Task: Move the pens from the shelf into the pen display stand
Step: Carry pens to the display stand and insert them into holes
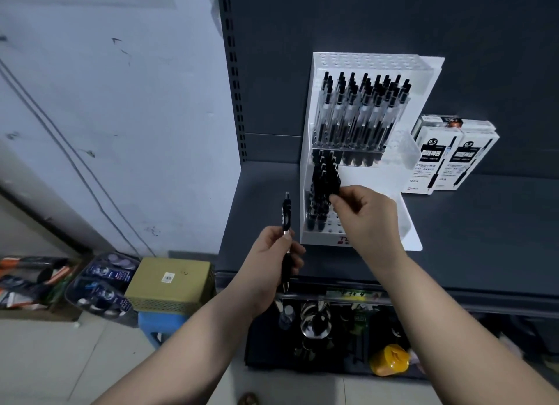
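Note:
A white pen display stand stands on the dark grey shelf. Its upper tier holds several clear-barrelled black pens. Several black pens fill the left side of the lower tier. My right hand pinches one of these lower black pens at the stand. Left of the stand, my left hand grips a black pen upright, its clicker end up.
Two white pen boxes stand on the shelf to the right of the stand. A lower shelf holds assorted goods and a yellow object. On the floor at left are a cardboard box on a blue stool and packs of goods.

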The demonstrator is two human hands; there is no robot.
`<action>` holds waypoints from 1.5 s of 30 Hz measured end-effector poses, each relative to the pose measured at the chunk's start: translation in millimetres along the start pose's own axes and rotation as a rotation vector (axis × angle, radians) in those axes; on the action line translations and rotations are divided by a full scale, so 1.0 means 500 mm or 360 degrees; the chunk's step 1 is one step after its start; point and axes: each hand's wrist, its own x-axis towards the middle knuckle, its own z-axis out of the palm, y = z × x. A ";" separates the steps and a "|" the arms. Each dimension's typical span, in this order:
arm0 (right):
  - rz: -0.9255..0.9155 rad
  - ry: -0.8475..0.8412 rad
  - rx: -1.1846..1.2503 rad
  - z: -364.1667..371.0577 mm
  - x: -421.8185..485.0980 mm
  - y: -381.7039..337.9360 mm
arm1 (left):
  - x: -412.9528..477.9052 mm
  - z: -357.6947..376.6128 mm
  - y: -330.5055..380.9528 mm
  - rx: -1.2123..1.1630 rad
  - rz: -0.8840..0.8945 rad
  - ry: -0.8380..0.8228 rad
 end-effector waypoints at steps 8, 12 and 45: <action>0.0207 -0.0284 0.0390 -0.011 -0.084 -0.042 | -0.005 0.008 -0.019 0.0351 0.0337 -0.0095; 0.0173 -0.0306 0.0408 -0.046 -0.064 -0.056 | 0.000 0.022 -0.021 0.0577 0.0495 -0.0096; -0.0052 0.0077 -0.0389 -0.069 0.003 0.063 | 0.061 0.012 -0.021 0.1820 0.1276 0.0364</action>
